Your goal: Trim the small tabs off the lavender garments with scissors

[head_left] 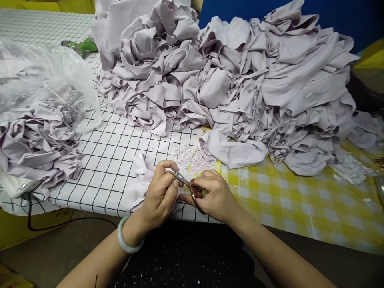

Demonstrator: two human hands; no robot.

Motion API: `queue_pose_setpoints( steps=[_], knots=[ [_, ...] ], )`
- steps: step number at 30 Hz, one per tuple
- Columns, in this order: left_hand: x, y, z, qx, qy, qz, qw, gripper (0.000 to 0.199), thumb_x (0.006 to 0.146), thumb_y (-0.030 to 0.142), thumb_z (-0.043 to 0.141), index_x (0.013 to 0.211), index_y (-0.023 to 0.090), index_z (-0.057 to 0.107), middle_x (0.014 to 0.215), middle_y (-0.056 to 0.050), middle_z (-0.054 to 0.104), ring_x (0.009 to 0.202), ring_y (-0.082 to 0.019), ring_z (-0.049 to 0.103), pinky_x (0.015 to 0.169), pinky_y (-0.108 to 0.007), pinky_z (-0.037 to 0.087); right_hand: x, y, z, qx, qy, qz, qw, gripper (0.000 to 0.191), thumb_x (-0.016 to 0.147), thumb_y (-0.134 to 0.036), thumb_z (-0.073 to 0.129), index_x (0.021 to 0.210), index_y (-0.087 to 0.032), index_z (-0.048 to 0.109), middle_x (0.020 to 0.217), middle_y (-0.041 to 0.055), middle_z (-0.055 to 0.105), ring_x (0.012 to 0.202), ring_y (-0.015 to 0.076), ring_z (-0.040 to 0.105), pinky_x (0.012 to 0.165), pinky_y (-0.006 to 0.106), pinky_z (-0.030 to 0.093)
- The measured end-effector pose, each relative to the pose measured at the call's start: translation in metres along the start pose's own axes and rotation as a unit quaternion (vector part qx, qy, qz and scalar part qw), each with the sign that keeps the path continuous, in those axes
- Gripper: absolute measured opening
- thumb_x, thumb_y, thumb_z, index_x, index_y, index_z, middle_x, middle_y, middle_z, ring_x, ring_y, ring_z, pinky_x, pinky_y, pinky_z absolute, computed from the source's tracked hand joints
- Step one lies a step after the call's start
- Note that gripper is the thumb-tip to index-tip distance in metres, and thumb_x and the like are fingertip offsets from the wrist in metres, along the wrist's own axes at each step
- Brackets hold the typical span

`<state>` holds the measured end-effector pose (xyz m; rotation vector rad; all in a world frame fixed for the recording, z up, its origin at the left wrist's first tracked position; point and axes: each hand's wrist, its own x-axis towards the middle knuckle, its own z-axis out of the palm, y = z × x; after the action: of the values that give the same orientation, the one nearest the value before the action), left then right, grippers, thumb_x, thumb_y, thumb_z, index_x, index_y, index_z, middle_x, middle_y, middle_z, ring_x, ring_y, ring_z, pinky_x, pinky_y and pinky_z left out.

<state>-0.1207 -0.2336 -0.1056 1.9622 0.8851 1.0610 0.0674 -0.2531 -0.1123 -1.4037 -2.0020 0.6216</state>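
Note:
In the head view my right hand is closed round the brown handles of a pair of scissors. The blades point to the left, up to the fingertips of my left hand. My left fingers are pinched together on a pale lilac fabric piece, which hangs out to the left of that hand onto the table edge. What lies right between the blades is too small to make out. Just beyond both hands is a scatter of tiny fabric snippets.
A large heap of lilac fabric pieces covers the back. One loose piece lies in front of it. At left are a plastic bag, a smaller fabric pile and a black cable. A green-handled tool lies behind.

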Motion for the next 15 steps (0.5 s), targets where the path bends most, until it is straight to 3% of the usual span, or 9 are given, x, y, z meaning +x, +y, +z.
queue_pose_setpoints(
  steps=[3,6,8,10,12,13,15],
  knots=[
    [0.007,-0.007,0.008,0.002,-0.025,0.001,1.0,0.02,0.101,0.009,0.04,0.091,0.019,0.054,0.101,-0.006,0.05,0.107,-0.02,0.046,0.088,-0.033,0.046,-0.007,0.011,0.001,-0.041,0.024,0.019,0.999,0.056,0.087,-0.059,0.069,0.051,-0.018,0.052,0.051,-0.0022,0.046,0.055,0.0122,0.043,0.06,0.026,0.032],
    [0.01,-0.011,0.002,0.033,-0.058,0.009,0.998,0.021,0.101,0.009,0.04,0.088,0.019,0.052,0.098,-0.006,0.051,0.106,-0.019,0.05,0.084,-0.032,0.048,-0.014,0.024,-0.002,-0.071,0.033,0.043,0.996,0.06,0.086,-0.061,0.069,0.049,-0.019,0.048,0.048,-0.0029,0.042,0.052,0.0122,0.041,0.057,0.026,0.031],
    [0.004,-0.013,-0.012,0.113,-0.072,0.008,0.991,0.016,0.1,0.011,0.043,0.088,0.019,0.051,0.104,-0.008,0.055,0.104,-0.021,0.055,0.084,-0.034,0.049,-0.018,0.03,-0.005,-0.101,0.03,0.061,0.993,0.058,0.085,-0.063,0.069,0.052,-0.02,0.048,0.049,-0.0024,0.044,0.053,0.0135,0.043,0.056,0.027,0.032],
    [-0.012,-0.016,-0.031,0.24,-0.07,-0.015,0.968,0.004,0.096,0.022,0.056,0.096,0.018,0.055,0.122,-0.014,0.056,0.113,-0.028,0.055,0.091,-0.044,0.049,-0.023,0.032,-0.009,-0.135,0.026,0.076,0.988,0.048,0.081,-0.062,0.073,0.066,-0.021,0.054,0.061,0.0009,0.054,0.061,0.0178,0.05,0.059,0.029,0.037],
    [-0.033,-0.023,-0.048,0.341,-0.08,-0.049,0.935,0.034,0.087,0.035,0.069,0.114,0.018,0.058,0.136,-0.019,0.053,0.123,-0.039,0.05,0.098,-0.055,0.046,-0.03,0.031,-0.011,-0.152,0.016,0.08,0.985,0.041,0.079,-0.054,0.078,0.085,-0.019,0.058,0.08,0.0066,0.063,0.076,0.0241,0.057,0.065,0.033,0.043],
    [-0.044,-0.027,-0.056,0.355,-0.096,-0.065,0.927,0.043,0.084,0.037,0.071,0.121,0.019,0.058,0.137,-0.019,0.054,0.124,-0.041,0.05,0.098,-0.057,0.046,-0.035,0.029,-0.01,-0.151,0.007,0.076,0.986,0.04,0.078,-0.047,0.081,0.092,-0.018,0.057,0.088,0.0086,0.064,0.082,0.0262,0.058,0.069,0.035,0.046],
    [-0.06,-0.035,-0.072,0.307,-0.121,-0.101,0.938,0.036,0.086,0.031,0.064,0.12,0.021,0.062,0.124,-0.014,0.063,0.113,-0.034,0.059,0.091,-0.049,0.052,-0.045,0.025,-0.008,-0.133,-0.014,0.063,0.989,0.041,0.074,-0.033,0.086,0.098,-0.019,0.056,0.093,0.0084,0.066,0.086,0.0269,0.059,0.072,0.036,0.048]
  ],
)
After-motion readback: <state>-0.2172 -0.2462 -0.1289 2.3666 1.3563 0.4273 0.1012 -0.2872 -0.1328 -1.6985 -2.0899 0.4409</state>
